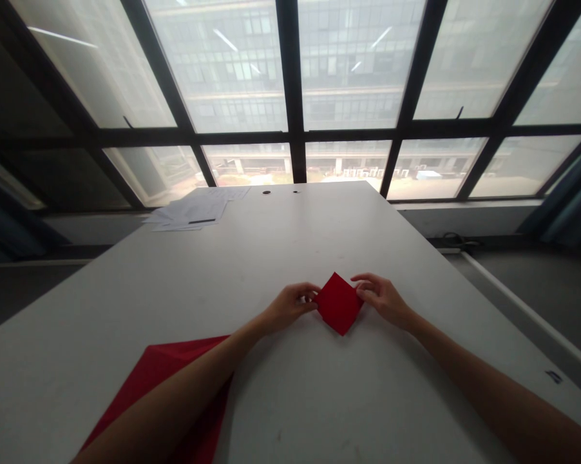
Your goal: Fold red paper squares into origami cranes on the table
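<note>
A small red paper square point(339, 305), turned so that it looks like a diamond, is held between my two hands just over the white table. My left hand point(290, 305) pinches its left corner between thumb and fingers. At the opposite corner, my right hand point(380, 298) grips the paper, with its index finger raised a little apart. The top corner points away from me and the bottom one toward me. Partly hidden under my left forearm lies a larger red sheet point(148, 380).
White papers point(189, 209) with a dark pen point(201, 221) on them lie at the table's far left. Two round holes sit near the far edge of the table point(310, 225). Beyond it stand large windows point(348, 64). A small dark mark point(554, 376) shows near the right edge.
</note>
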Demonstrator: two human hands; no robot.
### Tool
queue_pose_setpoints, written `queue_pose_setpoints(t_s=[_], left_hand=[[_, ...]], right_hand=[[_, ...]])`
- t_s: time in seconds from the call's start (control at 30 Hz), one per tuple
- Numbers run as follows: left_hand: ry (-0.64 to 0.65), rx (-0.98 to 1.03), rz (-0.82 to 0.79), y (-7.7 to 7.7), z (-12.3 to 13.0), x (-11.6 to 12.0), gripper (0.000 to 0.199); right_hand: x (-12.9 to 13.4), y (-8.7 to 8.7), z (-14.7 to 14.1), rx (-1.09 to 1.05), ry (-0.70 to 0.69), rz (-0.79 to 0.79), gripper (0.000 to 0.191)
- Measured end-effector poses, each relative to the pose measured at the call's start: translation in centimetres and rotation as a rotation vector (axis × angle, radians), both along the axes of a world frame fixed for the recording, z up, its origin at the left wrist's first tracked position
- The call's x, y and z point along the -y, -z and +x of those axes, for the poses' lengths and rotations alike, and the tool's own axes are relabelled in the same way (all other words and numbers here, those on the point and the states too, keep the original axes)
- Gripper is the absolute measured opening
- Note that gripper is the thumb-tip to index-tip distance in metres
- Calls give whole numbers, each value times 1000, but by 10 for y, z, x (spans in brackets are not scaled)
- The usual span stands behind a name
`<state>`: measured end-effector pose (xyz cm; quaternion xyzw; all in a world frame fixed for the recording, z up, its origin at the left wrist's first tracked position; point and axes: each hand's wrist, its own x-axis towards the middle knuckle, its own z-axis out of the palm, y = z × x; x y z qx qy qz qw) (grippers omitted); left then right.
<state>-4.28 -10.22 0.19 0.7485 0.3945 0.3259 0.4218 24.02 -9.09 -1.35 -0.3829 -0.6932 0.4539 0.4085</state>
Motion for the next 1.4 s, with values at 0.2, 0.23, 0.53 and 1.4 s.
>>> queue_pose_setpoints(t_s=[0.2,0.23,0.53,1.4], left_hand=[[117,-9,29,0,-5,2,29],[131,-24,41,0,-6,1,29],[71,-108,117,6,-3,2,27],[109,-39,21,-3,-3,-1,23]], right_hand=[[0,1,-3,28,-19,25,33],[0,2,-4,28,-10,22,33],[0,5,-10,34,103,48,30],[-6,-1,12,52,-151,0,34]])
